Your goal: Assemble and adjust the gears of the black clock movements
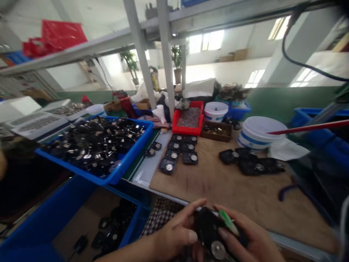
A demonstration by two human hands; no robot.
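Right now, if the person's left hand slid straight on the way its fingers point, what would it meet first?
The left hand would probably meet the right hand, facing it across the black part both hold; depth unclear.

Mid board (218,185) free; blue bin (128,160) blocks L, bucket (256,134) R.

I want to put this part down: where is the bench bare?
Bare: the wooden board, middle and front, between the rows of black parts and the right-hand cluster. Crowded: the blue bin and the back, by the red tray and white tubs.
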